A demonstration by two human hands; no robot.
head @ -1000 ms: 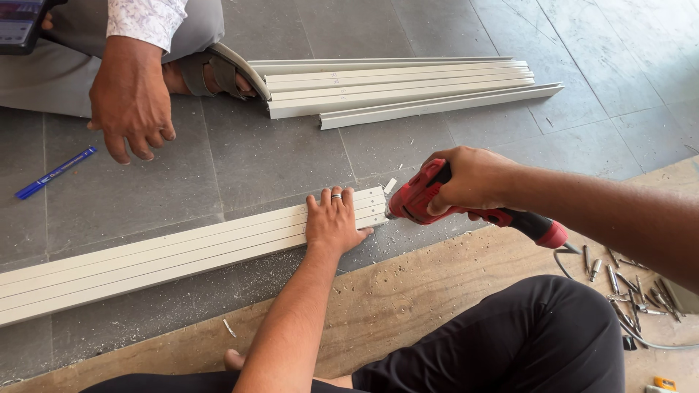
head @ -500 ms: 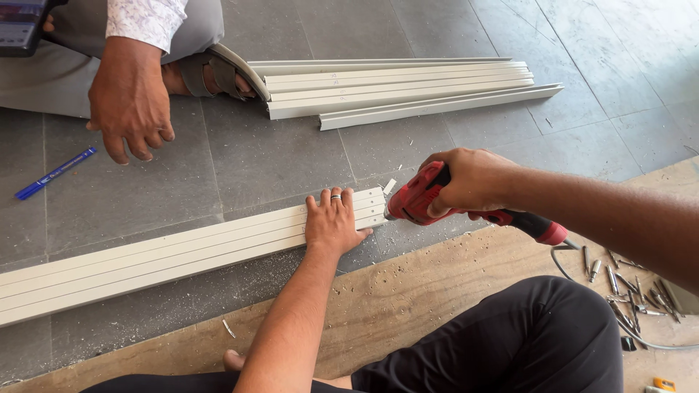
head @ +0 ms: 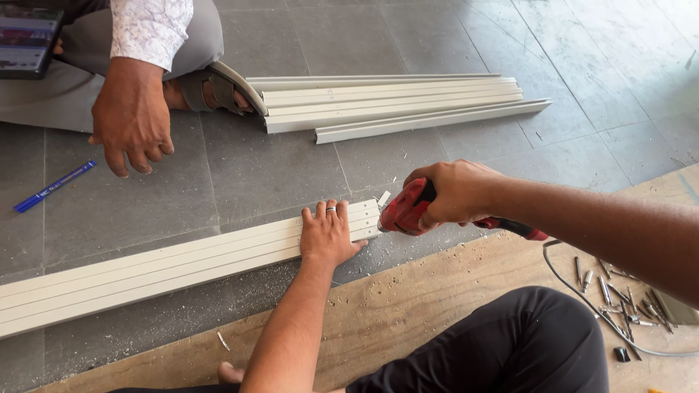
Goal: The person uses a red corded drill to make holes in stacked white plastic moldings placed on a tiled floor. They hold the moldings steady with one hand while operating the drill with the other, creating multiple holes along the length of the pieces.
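Leftmost, a blue pen [head: 54,186] lay on the grey tiled floor [head: 262,167], near another person's hand [head: 131,120] that hung loosely open above the tiles. Lower down, a long white strip [head: 145,269] ran across the floor at a slant. Our left hand [head: 328,234] pressed flat on it near its right end, fingers spread. Just beside that end, our right hand [head: 455,193] was wrapped tightly round a red power tool [head: 408,211], whose nose touched the strip's end. Farther back lay a stack of white strips [head: 393,102], and at far right, loose screwdriver bits [head: 619,291] on a wooden board [head: 408,313].
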